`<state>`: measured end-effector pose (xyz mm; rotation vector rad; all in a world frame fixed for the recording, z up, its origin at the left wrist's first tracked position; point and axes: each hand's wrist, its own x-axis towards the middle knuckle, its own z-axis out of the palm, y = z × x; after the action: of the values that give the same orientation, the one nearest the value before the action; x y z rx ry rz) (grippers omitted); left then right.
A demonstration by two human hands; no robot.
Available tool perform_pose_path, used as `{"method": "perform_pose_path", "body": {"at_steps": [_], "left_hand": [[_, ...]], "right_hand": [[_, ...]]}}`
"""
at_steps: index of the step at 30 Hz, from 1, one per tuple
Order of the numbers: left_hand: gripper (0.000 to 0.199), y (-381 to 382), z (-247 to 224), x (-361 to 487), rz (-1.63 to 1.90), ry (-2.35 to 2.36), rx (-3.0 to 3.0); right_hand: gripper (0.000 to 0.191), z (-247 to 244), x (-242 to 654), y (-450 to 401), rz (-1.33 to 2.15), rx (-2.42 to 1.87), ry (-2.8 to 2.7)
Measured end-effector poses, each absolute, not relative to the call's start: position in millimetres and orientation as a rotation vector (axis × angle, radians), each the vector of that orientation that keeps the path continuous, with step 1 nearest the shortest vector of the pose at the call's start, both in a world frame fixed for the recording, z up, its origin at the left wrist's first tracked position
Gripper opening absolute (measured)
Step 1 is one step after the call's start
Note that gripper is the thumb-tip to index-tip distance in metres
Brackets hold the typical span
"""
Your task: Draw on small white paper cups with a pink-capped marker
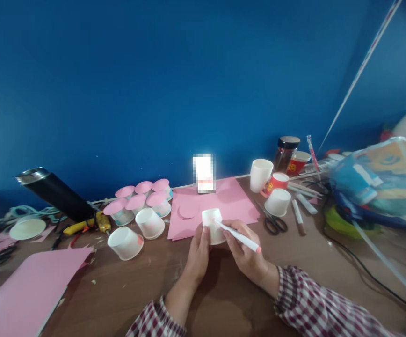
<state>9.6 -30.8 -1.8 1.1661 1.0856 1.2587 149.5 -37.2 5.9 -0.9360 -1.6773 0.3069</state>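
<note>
My left hand [200, 250] is closed around the left side of a small white paper cup [210, 216], tilted above the table's front part. In my right hand [244, 250] is a white marker pen [243, 240] with a pinkish-orange end. Its tip meets the cup's side, and my right fingers are close to the cup too. Beneath and behind lie pink paper sheets [224, 196] with a cut pink circle [189, 210] on them. Two white paper cups, one near [125, 243] and one farther [150, 223], lie tilted to the left.
Several pink-topped cups [136, 202] stand at the back left, near a black flask [54, 193]. Scissors [275, 224], a white cup [278, 202] and a jar [285, 154] are on the right. Pink sheets [31, 290] lie front left; a cable [364, 264] runs along the right.
</note>
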Motion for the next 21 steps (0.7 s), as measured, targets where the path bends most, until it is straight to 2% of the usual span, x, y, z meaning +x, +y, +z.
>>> {"method": "perform_pose_path", "body": {"at_steps": [21], "left_hand": [[0.049,-30.8,-1.3,8.8,1.26,1.081,1.17]], "right_hand": [[0.018,8.7,149.5,-38.8,0.326,-0.93,-1.684]]}}
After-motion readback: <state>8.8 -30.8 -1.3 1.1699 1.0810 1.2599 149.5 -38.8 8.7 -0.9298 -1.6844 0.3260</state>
